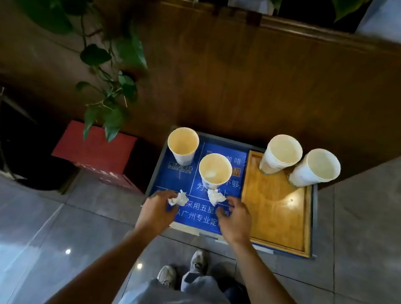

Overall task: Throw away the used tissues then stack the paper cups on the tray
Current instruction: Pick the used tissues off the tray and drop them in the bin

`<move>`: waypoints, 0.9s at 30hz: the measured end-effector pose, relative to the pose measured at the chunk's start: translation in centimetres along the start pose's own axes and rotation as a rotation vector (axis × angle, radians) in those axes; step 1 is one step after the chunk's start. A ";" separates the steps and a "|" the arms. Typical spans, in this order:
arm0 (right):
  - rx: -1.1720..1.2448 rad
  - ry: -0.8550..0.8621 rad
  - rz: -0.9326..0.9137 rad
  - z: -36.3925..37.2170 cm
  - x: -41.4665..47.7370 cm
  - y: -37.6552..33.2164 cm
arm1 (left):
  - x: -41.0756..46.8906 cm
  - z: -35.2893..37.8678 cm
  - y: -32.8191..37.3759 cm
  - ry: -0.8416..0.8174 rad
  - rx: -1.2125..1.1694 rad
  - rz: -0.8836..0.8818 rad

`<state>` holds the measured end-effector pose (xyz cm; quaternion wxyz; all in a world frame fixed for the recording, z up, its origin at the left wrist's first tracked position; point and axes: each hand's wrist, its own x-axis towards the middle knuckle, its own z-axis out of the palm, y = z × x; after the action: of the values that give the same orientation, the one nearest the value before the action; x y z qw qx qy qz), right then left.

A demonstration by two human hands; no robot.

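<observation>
Two crumpled white tissues lie on a blue printed table top [199, 222]. My left hand [157, 210] closes its fingertips on the left tissue [179, 199]. My right hand [235, 218] reaches with curled fingers to the right tissue [215, 196], touching its edge; a firm grip is not clear. Two single paper cups stand upright on the blue surface, one at the back left [183, 144], one in the middle [214, 170]. On the wooden tray [275, 214] at the right stand two stacks of cups, one at its back left [281, 154], the other at its back right corner [317, 168].
A dark round bin [11, 135] stands on the floor at the far left, past a red box [96, 150]. A trailing green plant [109, 97] hangs over the box. A wooden panel wall [268, 84] backs the low table. Grey tiles and my feet are below.
</observation>
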<state>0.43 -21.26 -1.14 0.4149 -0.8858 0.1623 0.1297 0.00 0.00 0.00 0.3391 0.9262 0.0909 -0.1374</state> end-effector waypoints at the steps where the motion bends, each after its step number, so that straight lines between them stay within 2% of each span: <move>1: 0.018 0.026 0.015 0.1 0.5 -0.2 | 0.5 0.2 0.2 0.017 0.015 0.019; 7: -0.019 0.050 0.105 1.1 2.1 -1.5 | 2.1 0.7 1.8 -0.008 0.121 0.015; 14: 0.008 0.064 0.185 2.7 2.6 -2.2 | 2.7 2.3 1.6 -0.155 0.242 0.051; 23: -0.009 0.174 0.263 4.9 1.4 -3.0 | 4.1 1.0 -0.5 -0.239 0.292 0.268; 27: 0.023 0.229 0.357 5.7 -0.4 -3.0 | 4.4 -0.1 -1.0 -0.245 0.289 0.329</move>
<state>0.71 -14.96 -2.50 0.3743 -0.8471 0.3643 0.0979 3.93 1.18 -1.94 0.2294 0.9438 -0.1233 -0.2034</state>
